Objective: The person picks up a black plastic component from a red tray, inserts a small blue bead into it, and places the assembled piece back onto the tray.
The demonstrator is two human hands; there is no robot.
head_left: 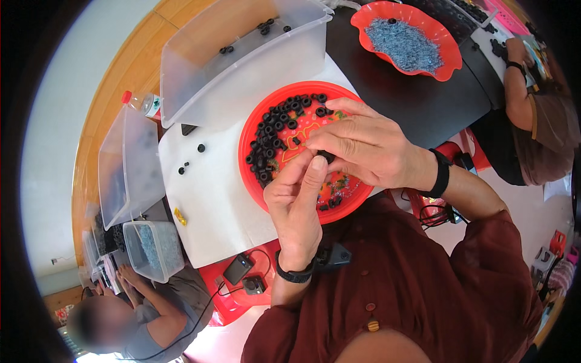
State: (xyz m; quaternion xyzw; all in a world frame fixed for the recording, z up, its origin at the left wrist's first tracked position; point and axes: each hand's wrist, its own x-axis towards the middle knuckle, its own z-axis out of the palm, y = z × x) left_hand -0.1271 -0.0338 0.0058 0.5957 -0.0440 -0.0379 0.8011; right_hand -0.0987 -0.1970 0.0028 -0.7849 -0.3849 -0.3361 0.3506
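Note:
Above a round red tray (247,130) with a printed pattern, my two hands meet at the fingertips. Between them is a small round black part (327,156), partly covered by the fingers. My left hand (296,202) pinches it from the near left, thumb on top. My right hand (375,145) closes on it from the right, fingers bent over it. A heap of small black ring-shaped parts (266,139) lies along the tray's left and far side. A few more black pieces (330,204) sit near its near rim.
A large clear plastic bin (242,78) holding a few black parts stands behind the tray. At the far right is a scalloped red dish (448,63) of bluish small pieces. A bottle (142,104), another bin (130,163) and a tub (172,257) stand left. Co-workers sit on both sides.

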